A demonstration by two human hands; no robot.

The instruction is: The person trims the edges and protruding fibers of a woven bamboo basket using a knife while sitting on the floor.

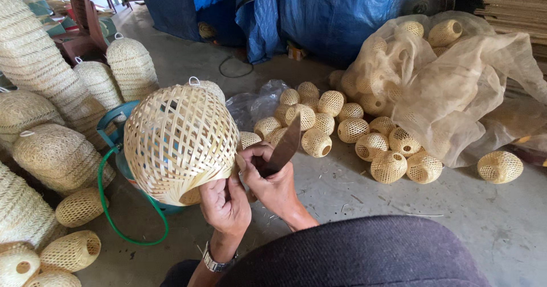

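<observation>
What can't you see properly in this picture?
- Head view: the left hand fingers, tucked under the big woven bamboo lampshade.
- The dark knife blade handle, buried in the right hand.
- Small woven balls inside the sheer mesh bag, veiled by the netting.

Silver wristwatch (215,262), dark trousers (364,253)

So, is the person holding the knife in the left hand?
No, the knife is in the right hand, while the left hand grips the woven basket.
</observation>
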